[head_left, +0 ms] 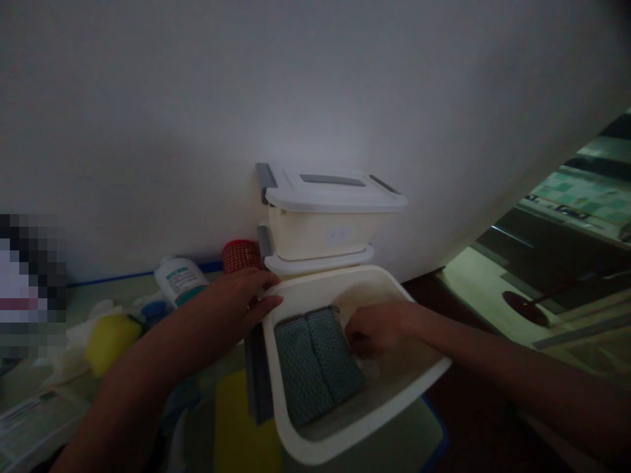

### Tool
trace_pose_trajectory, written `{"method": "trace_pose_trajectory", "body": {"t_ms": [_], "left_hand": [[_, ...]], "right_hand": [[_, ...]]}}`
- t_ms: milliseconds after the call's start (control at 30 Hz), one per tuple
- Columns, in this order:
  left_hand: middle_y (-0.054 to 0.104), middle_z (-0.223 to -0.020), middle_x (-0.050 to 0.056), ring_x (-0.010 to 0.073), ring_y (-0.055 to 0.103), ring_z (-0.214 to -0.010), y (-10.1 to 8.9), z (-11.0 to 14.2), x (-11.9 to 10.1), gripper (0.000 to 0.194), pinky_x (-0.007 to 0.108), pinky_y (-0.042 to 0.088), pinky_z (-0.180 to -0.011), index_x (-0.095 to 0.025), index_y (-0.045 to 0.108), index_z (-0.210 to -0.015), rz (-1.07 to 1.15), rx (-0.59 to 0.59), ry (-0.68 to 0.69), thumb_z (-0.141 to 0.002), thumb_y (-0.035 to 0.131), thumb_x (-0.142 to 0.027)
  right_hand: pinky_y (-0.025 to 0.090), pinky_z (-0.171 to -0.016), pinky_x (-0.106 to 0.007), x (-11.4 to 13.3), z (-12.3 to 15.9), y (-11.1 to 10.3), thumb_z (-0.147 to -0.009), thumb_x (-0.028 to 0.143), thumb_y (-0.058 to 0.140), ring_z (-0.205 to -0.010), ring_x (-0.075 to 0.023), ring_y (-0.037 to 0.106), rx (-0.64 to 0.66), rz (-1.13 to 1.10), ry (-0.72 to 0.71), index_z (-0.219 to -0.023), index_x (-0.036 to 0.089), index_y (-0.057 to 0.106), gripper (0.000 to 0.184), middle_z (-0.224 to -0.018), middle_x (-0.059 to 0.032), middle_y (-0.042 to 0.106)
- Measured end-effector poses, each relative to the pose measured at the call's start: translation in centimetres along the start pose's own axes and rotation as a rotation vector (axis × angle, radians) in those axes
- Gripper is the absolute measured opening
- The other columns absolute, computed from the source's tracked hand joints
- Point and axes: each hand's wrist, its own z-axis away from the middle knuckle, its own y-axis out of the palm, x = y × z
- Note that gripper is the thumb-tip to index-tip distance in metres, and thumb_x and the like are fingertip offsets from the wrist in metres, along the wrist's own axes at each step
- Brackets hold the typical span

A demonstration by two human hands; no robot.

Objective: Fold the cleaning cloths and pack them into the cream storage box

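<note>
An open cream plastic storage box (315, 453) stands tilted in front of me. My left hand (259, 295) holds its upper left rim, with thumb and fingers around the edge. Inside the box lie two grey-green woven pads (320, 361), side by side against the left wall. My right hand (374, 328) reaches into the box just right of the pads. Its fingers are bent and pressed together. What they hold, if anything, is hidden in the dim light.
Behind stands a lidded storage box (325, 230) with grey latches, stacked on another lid against the wall. On the left are a red woven basket (240, 255), a white bottle (182, 279) and a yellow object (112, 338). A yellow panel (244, 420) lies below the open box.
</note>
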Motion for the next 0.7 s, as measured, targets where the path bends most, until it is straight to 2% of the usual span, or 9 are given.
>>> {"method": "trace_pose_trajectory", "body": {"t_ms": [133,233,300,400,467,600,700], "left_hand": [[0.069,-0.103,0.009,0.0229,0.063,-0.090,0.0,-0.1,-0.2,0.032,0.037,0.046,-0.084,-0.016,0.063,-0.103,0.005,0.007,-0.001,-0.088,0.041,-0.033],[0.068,-0.105,0.010,0.0236,0.063,-0.093,0.0,0.0,-0.2,0.031,0.037,0.046,-0.084,-0.015,0.062,-0.104,0.000,-0.002,-0.013,-0.088,0.042,-0.033],[0.068,-0.105,0.010,0.0233,0.063,-0.094,0.0,0.1,-0.1,0.030,0.037,0.046,-0.084,-0.016,0.062,-0.102,0.000,-0.006,-0.012,-0.088,0.041,-0.033],[0.069,-0.104,0.009,0.0224,0.063,-0.092,0.0,0.1,0.0,0.031,0.036,0.046,-0.084,-0.017,0.062,-0.102,0.001,-0.004,0.000,-0.089,0.040,-0.034],[0.068,-0.105,0.009,0.0223,0.063,-0.092,0.0,0.1,0.0,0.031,0.036,0.046,-0.084,-0.016,0.062,-0.103,0.001,0.007,-0.008,-0.090,0.039,-0.034],[0.068,-0.106,0.010,0.0222,0.063,-0.094,0.0,0.0,-0.1,0.031,0.035,0.045,-0.085,-0.015,0.062,-0.104,0.016,0.031,-0.022,-0.089,0.040,-0.032],[0.069,-0.103,0.009,0.0226,0.064,-0.091,0.1,0.0,0.0,0.032,0.035,0.045,-0.082,-0.016,0.062,-0.103,0.000,0.037,-0.036,-0.090,0.039,-0.035]], "right_hand": [[0.046,-0.060,-0.026,0.9,0.2,0.0,-0.076,0.030,0.062,-0.077,-0.0206,0.066,0.054,0.024,0.085,-0.095,0.013,0.072,0.027,-0.088,-0.0078,0.072],[0.049,-0.061,-0.035,2.4,0.2,0.3,-0.069,0.024,0.069,-0.080,-0.0306,0.067,0.039,0.097,0.221,-0.095,0.009,0.072,0.030,-0.092,-0.0163,0.071],[0.050,-0.067,-0.041,3.1,0.0,0.4,-0.066,0.018,0.072,-0.087,-0.0353,0.066,0.021,0.142,0.260,-0.096,0.007,0.072,0.032,-0.097,-0.0209,0.070],[0.051,-0.072,-0.041,3.2,-0.1,-0.1,-0.059,0.012,0.076,-0.086,-0.0329,0.067,0.062,0.153,0.253,-0.088,0.011,0.074,0.029,-0.093,-0.0159,0.072],[0.051,-0.071,-0.037,2.7,0.0,-0.5,-0.062,0.010,0.073,-0.085,-0.0294,0.067,0.070,0.143,0.254,-0.087,0.013,0.075,0.025,-0.090,-0.0125,0.073],[0.050,-0.073,-0.037,2.2,0.1,-0.8,-0.071,0.013,0.067,-0.089,-0.0294,0.066,-0.004,0.146,0.301,-0.092,0.010,0.074,0.022,-0.094,-0.0158,0.072],[0.052,-0.072,-0.039,3.0,0.2,-0.5,-0.065,0.020,0.075,-0.086,-0.0318,0.067,-0.020,0.139,0.332,-0.090,0.010,0.074,0.027,-0.095,-0.0162,0.072]]}}
